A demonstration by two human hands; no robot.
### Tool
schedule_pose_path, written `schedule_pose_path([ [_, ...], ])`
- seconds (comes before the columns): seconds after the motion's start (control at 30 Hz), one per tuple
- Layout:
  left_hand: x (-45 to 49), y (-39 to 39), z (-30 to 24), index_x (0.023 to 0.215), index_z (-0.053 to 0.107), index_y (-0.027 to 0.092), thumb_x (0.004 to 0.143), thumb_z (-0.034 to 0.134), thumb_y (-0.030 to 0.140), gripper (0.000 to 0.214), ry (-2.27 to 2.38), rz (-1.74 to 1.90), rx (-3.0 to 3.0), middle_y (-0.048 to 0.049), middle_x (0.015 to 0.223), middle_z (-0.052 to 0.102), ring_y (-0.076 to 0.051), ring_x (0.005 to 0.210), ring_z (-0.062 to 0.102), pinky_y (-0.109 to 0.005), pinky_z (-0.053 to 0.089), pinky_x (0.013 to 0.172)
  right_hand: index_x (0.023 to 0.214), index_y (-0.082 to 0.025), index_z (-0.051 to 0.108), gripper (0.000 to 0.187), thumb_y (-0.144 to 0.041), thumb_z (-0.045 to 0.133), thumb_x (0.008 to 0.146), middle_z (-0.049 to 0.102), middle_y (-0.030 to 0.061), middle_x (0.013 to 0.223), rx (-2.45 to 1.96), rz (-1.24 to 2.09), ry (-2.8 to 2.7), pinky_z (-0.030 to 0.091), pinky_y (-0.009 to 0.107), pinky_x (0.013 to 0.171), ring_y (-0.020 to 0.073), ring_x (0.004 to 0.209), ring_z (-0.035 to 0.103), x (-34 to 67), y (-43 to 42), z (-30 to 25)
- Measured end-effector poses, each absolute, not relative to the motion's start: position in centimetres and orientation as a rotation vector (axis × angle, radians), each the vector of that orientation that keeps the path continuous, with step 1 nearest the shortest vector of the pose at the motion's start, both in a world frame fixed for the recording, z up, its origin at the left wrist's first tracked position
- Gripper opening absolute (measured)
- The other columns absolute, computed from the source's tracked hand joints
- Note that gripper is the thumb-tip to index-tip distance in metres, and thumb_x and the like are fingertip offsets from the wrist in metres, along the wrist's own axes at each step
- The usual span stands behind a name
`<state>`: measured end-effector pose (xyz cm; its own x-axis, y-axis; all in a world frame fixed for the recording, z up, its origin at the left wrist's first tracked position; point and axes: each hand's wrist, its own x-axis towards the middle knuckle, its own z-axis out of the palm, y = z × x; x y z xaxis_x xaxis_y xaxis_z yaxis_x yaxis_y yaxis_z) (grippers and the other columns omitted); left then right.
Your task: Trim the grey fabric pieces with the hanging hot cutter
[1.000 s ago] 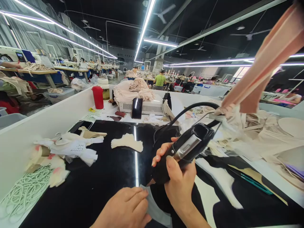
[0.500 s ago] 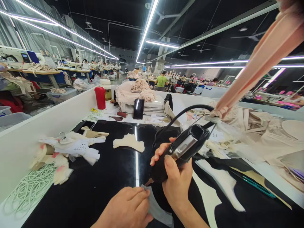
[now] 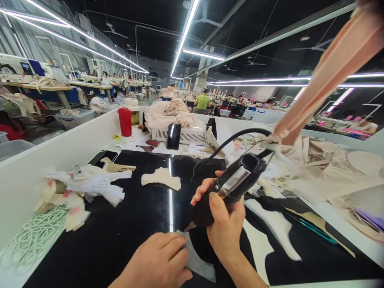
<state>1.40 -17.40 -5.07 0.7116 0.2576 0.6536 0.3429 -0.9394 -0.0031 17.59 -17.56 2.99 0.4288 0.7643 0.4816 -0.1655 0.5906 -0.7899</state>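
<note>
Wrapped around a black corded power tool point(image 3: 234, 180) with a silver side panel is my right hand point(image 3: 223, 220). The tool is tilted, its narrow brownish tip low and close to my left fingers; what exactly the tip touches is hard to make out. My left hand point(image 3: 159, 256) has its fingers together, pressing on the end of a thin grey curved piece point(image 3: 199, 258) that lies on the black work surface point(image 3: 120, 236). A cream shaped fabric piece point(image 3: 162, 178) lies farther back. White cut pieces point(image 3: 274, 226) are right of my right hand.
A pink fabric strap point(image 3: 324, 80) suspends the tool's cord end. Pale green cord point(image 3: 36, 232) and fabric scraps point(image 3: 99, 180) lie at left, beige fabric point(image 3: 336, 164) at right. Teal-handled tweezers point(image 3: 318, 231), a phone point(image 3: 174, 136) and a red cup point(image 3: 125, 122) stand or lie around.
The view has shifted slightly, so the bench items sit a little farther left. Both hands keep their hold, with little visible movement of the tool or the grey piece.
</note>
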Motion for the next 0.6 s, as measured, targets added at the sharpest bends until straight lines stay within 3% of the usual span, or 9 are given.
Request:
schedule_pose_path([
  [0.4, 1.0, -17.8, -3.4, 0.110, 0.070, 0.021, 0.113, 0.036, 0.038, 0.038, -0.505, -0.940, -2.829, -0.0028, 0.112, 0.075, -0.018, 0.103, 0.071, -0.028, 0.057, 0.084, 0.118, -0.031, 0.059, 0.032, -0.041, 0.073, 0.092, 0.062, -0.0022, 0.086, -0.824, 0.651, -0.951, 0.057, 0.031, 0.059, 0.0138, 0.065, 0.063, 20.9, -22.9, 3.1],
  [0.6, 1.0, -17.7, -3.3, 0.111, 0.071, 0.022, 0.112, 0.040, 0.038, 0.034, -0.472, -0.915, -2.816, -0.0022, 0.113, 0.075, -0.018, 0.104, 0.070, -0.028, 0.057, 0.085, 0.117, -0.031, 0.060, 0.032, -0.042, 0.075, 0.090, 0.062, -0.0022, 0.084, -0.810, 0.619, -0.946, 0.058, 0.030, 0.056, 0.0141, 0.064, 0.063, 21.7, -24.2, 3.4],
])
